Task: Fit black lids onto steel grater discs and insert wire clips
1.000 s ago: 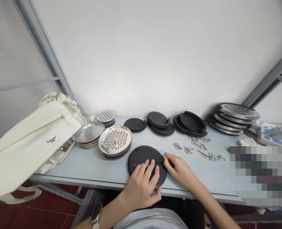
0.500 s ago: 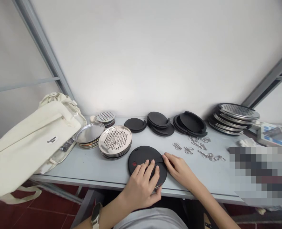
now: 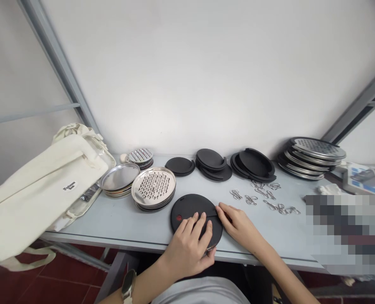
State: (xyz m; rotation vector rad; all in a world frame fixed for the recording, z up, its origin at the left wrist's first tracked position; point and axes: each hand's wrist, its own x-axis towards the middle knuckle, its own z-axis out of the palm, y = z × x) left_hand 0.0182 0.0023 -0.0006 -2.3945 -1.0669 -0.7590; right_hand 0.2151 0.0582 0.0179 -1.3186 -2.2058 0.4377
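A black round disc (image 3: 187, 207) with a small red spot near its left side lies at the table's front edge. My left hand (image 3: 193, 242) grips it, with the fingers across the top and the thumb at the near rim. At the right rim, beside a narrow slot, the fingertips of my right hand (image 3: 234, 219) are pressed together on the disc. What lies under the disc is mostly hidden. Closest on the left is a stack of perforated metal grater discs (image 3: 154, 188). Behind the disc are black round holders (image 3: 210, 159) with raised partial rims.
Plain metal discs (image 3: 119, 177) and small grater discs (image 3: 140, 156) stand left. Further right are more black holders (image 3: 256, 164), several bent wire pieces (image 3: 250, 199) and a tall grater stack (image 3: 317, 152). A cream bag (image 3: 47, 181) leans on the left; a wall rises behind.
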